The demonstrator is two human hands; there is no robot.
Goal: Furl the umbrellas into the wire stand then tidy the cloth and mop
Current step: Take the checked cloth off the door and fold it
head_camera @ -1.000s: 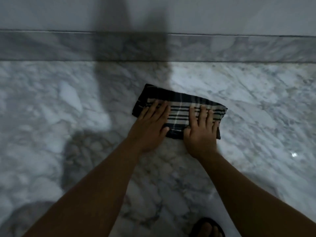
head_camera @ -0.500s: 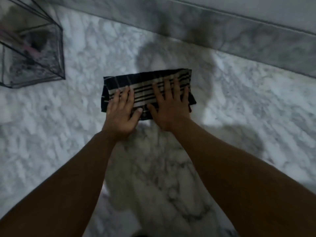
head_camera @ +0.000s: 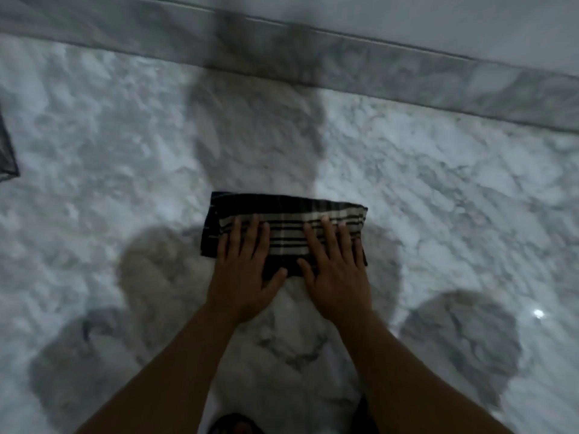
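A folded cloth (head_camera: pixel 283 211), dark with pale stripes, lies flat on the marble floor (head_camera: pixel 438 189) in the middle of the head view. My left hand (head_camera: pixel 244 264) presses on its left half with straight, spread fingers. My right hand (head_camera: pixel 335 264) presses flat on its right half in the same way. The near edge of the cloth is hidden under both palms. No umbrella or mop is in view.
A corner of the wire stand (head_camera: pixel 7 151) shows at the left edge. A marble skirting (head_camera: pixel 376 67) runs along the wall at the top. My foot in a dark sandal (head_camera: pixel 235 426) is at the bottom edge.
My view has swung right, so the wire stand has slid almost out at the left. Both hands stay flat on the cloth, now a little further apart.
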